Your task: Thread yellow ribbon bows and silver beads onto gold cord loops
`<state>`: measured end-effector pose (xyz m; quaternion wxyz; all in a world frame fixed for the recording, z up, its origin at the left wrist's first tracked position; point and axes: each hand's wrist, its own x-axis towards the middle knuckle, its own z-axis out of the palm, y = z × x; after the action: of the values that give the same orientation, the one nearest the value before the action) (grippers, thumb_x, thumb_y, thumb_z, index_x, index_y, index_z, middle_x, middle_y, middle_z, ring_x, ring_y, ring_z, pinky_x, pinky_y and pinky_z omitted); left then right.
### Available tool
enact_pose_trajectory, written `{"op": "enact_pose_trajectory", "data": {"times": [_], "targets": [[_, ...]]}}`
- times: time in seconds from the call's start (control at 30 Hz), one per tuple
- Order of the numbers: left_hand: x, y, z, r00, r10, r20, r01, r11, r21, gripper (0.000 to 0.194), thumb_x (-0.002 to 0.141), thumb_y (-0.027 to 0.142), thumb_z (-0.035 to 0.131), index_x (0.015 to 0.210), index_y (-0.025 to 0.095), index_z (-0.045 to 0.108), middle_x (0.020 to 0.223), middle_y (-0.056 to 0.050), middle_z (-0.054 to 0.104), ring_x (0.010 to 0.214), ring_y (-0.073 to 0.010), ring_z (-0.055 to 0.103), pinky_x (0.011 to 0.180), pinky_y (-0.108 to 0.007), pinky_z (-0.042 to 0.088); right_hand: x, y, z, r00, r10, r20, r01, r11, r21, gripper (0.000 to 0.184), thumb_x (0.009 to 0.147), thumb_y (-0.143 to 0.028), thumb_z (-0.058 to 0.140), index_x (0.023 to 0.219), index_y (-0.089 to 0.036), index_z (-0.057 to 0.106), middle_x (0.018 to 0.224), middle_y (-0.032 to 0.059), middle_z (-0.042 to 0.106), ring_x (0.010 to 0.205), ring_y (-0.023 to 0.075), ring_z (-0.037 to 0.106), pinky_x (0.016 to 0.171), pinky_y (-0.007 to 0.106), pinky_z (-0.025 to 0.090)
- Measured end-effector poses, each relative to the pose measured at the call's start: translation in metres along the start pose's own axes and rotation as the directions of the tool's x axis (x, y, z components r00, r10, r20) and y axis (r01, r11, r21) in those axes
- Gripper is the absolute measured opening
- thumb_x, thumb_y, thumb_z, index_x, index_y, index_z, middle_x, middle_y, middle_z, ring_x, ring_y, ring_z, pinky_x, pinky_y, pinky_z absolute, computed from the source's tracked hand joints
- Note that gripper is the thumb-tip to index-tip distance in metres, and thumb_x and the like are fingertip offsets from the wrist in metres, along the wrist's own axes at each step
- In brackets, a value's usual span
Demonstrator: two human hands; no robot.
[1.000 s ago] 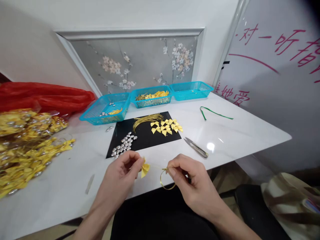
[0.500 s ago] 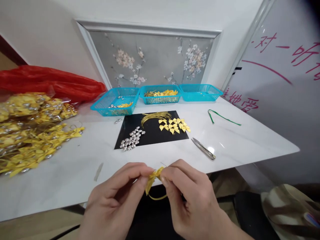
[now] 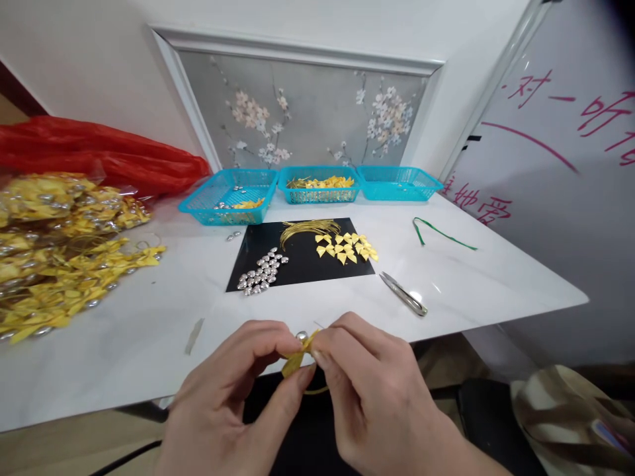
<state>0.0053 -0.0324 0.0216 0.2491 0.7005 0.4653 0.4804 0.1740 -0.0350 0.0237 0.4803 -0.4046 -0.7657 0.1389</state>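
Bow [image 3: 296, 360], yellow with one silver bead, is pinched between both hands, left [image 3: 233, 403] and right [image 3: 377, 396], just past the near edge of the counter [image 3: 149, 337]. Bare counter is left between hands and black mat [image 3: 297, 264]. Three baskets [image 3: 397, 188] are lined along the far edge; one clipper [image 3: 404, 295] lies to the right.

head cam | 1 view | looks forward-down, close over table [image 3: 461, 291] edge | edges probably distorted

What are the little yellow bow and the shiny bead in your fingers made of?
The yellow bow looks like satin ribbon: soft folds, slight sheen. The bead looks like silvery metal or plated plastic; its mirror-like glint cannot settle which.
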Motion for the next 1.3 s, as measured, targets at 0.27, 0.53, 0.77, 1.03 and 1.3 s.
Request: {"op": "enact_pose_trajectory", "data": {"times": [0.27,0.53,0.77,1.03,1.3], "targets": [[-0.0003,-0.0023,0.0003,0.999,0.045,-0.009,-0.045,0.999,0.011,0.023,0.080,0.010,0.067,0.094,0.029,0.068,0.093,0.000,0.068,0.088,-0.0180,0.069,0.073,-0.023,0.060,0.0023,-0.0014,-0.0014,1.000,-0.007,-0.003,0.007,0.998,-0.068,0.023,0.086,-0.003,0.047,0.078,-0.009,0.067,0.069,0.0057,0.057,0.055,0.0142,0.050,0.050,0.027,0.041],[0.0017,-0.0050,0.0010,0.996,0.068,0.057,-0.068,0.998,0.001,0.030,0.084,0.008,0.062,0.100,0.033,0.063,0.099,0.004,0.064,0.091,-0.0124,0.065,0.078,-0.017,0.057,0.0019,-0.0014,-0.0044,0.999,0.006,0.047,-0.003,0.999,-0.050,0.024,0.088,-0.004,0.046,0.080,-0.010,0.067,0.072,0.0055,0.059,0.057,0.0143,0.052,0.052,0.027,0.042],[0.0010,-0.0056,-0.0008,0.990,0.128,0.066,-0.133,0.988,0.076,0.029,0.085,0.008,0.062,0.102,0.030,0.062,0.098,0.000,0.065,0.091,-0.0171,0.066,0.073,-0.024,0.058,0.0029,-0.0022,-0.0065,0.996,0.020,0.090,-0.013,0.997,-0.071,0.024,0.088,-0.005,0.044,0.078,-0.012,0.065,0.071,0.0027,0.054,0.055,0.0126,0.046,0.050,0.026,0.037],[0.0020,-0.0015,-0.0030,0.978,0.192,0.082,-0.202,0.970,0.137,0.026,0.086,0.007,0.062,0.098,0.029,0.067,0.099,0.001,0.065,0.089,-0.0147,0.066,0.072,-0.023,0.057,0.0027,-0.0016,-0.0072,0.993,0.049,0.107,-0.043,0.997,-0.058,0.021,0.088,-0.006,0.045,0.080,-0.013,0.063,0.073,0.0026,0.055,0.056,0.0130,0.047,0.052,0.027,0.038],[0.0048,0.0014,-0.0041,0.992,0.104,0.067,-0.110,0.989,0.097,0.026,0.088,0.010,0.062,0.092,0.034,0.070,0.097,0.004,0.068,0.087,-0.0125,0.069,0.074,-0.019,0.056,0.0040,-0.0029,-0.0063,0.994,0.051,0.098,-0.045,0.997,-0.069,0.023,0.088,-0.005,0.044,0.080,-0.013,0.063,0.073,0.0042,0.056,0.058,0.0146,0.050,0.054,0.028,0.042]]}}
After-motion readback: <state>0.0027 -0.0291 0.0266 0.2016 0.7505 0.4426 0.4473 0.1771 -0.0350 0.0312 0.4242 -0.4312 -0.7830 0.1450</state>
